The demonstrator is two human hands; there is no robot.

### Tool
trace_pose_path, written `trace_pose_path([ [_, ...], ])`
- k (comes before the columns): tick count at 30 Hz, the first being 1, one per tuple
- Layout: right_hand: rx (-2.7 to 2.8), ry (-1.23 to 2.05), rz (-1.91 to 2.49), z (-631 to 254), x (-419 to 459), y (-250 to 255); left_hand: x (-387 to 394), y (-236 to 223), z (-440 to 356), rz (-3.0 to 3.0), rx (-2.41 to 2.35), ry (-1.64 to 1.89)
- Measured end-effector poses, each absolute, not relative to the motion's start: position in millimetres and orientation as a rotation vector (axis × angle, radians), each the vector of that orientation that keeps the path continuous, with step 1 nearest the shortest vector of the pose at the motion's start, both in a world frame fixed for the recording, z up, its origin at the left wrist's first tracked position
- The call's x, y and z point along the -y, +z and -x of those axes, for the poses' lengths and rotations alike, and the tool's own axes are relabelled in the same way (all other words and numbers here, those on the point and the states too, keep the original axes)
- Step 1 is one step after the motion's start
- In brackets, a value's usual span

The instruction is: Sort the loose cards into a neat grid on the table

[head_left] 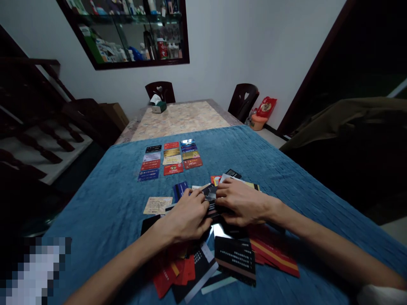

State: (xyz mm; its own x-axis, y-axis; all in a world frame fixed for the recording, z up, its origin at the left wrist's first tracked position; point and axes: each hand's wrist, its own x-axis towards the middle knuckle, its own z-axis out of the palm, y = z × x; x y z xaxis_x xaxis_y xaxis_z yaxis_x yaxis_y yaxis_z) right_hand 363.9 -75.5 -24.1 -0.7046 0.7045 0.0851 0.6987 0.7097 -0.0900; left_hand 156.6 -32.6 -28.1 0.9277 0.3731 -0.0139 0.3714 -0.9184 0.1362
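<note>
A loose pile of plastic cards (235, 254) lies on the blue cloth (104, 212) in front of me, red, black and white ones overlapping. My left hand (187, 216) and my right hand (243, 203) rest on top of the pile, side by side. Both pinch a dark card (210, 194) between their fingertips. Farther back, several cards (171, 159) lie in three neat columns. A beige card (157, 205) and a blue card (180, 189) lie singly left of my hands.
Beyond the cloth the marble-patterned table top (181, 118) carries a green tissue box (158, 106). Two dark chairs (243, 99) stand at the far end. A wall cabinet (133, 34) holds bottles. A dark stair rail (38, 127) runs on the left, a draped chair (346, 123) stands right.
</note>
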Motion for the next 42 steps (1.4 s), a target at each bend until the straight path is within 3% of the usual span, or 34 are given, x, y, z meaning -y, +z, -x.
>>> trace_pose_path([
  [11,2.850,-0.275,0.937,-358.3,77.4,-31.4,37.2,-26.2,-159.6,-2.993,-0.565,0.002],
  [21,2.853,-0.158,0.936,-357.3,83.9,-25.4,36.7,-22.4,-157.9,-3.005,-0.571,-0.077],
  [33,2.623,-0.354,0.827,-366.1,75.9,-26.7,29.5,-12.5,-153.8,-2.886,-0.603,-0.020],
  [42,2.505,-0.157,0.998,-370.7,73.3,-27.1,6.3,-4.8,-141.5,-2.667,-0.584,0.013],
])
